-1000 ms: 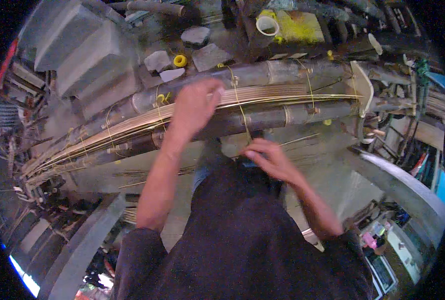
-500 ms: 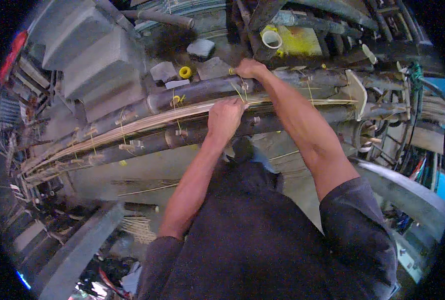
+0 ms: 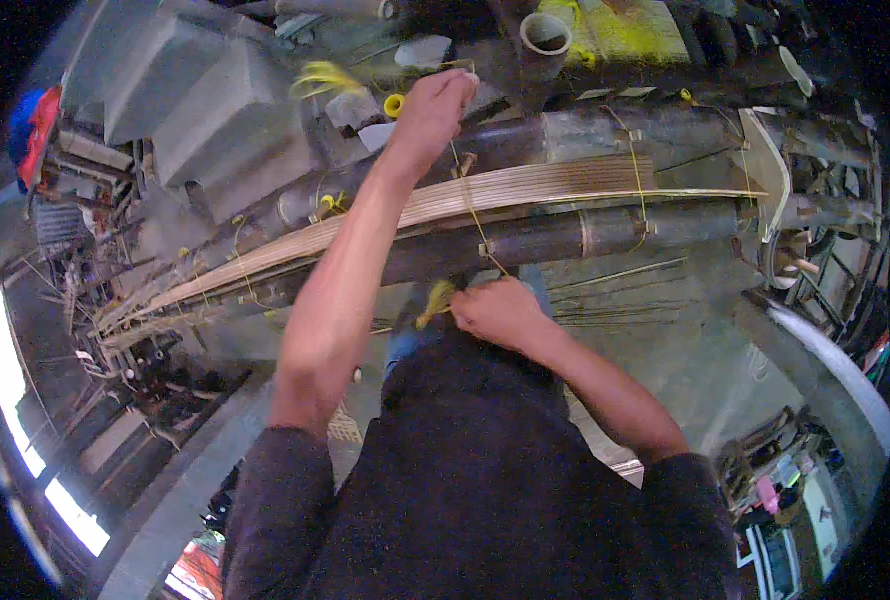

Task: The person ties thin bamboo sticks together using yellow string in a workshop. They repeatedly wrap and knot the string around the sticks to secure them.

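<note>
Pole frame (image 3: pixel 620 232) spans the view, a strip bundle (image 3: pixel 550 187) along its middle. At the frame's far side, the left hand (image 3: pixel 435 112) has fingers curled, hold unclear; nearside, the right hand (image 3: pixel 503 312) has fingers closed on yellow cord (image 3: pixel 435 300).

Dim, cluttered room, grey floor (image 3: pixel 700 345).
Grey stepped blocks (image 3: pixel 205 105) stand at the floor's far left corner; bright openings (image 3: pixel 5 380) glow beyond its left edge; grey beams (image 3: pixel 180 468) slant across both near corners.

No readable text, labels, numbers or signs.
</note>
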### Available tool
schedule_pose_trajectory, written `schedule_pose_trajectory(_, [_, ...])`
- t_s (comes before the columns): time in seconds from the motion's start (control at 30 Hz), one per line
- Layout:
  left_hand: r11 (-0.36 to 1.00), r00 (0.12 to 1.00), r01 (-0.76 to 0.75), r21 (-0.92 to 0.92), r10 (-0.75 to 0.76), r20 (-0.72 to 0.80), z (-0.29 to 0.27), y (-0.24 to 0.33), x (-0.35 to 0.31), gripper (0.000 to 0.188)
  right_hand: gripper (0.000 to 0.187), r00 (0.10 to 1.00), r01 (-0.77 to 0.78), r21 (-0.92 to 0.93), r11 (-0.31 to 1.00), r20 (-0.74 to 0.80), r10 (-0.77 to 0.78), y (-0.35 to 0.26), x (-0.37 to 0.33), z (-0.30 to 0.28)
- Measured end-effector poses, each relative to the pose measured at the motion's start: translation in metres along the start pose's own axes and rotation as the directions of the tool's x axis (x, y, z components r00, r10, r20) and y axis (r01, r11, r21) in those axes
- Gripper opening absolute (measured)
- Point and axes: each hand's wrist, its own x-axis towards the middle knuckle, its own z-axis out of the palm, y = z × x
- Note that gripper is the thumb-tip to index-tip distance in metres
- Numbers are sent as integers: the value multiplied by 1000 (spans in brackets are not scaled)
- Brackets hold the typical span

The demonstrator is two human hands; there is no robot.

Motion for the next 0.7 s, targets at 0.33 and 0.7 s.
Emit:
schedule_pose_trajectory(0.33, [749, 951, -281, 600, 301, 69, -164, -59, 42, 40, 66, 997, -4, 639, 770, -54, 50, -70, -42, 7])
schedule_pose_trajectory(0.7, [786, 925, -380, 487, 332, 186, -193, -116, -166, 29, 12, 952, 87, 137, 987, -302, -42, -222, 85, -118])
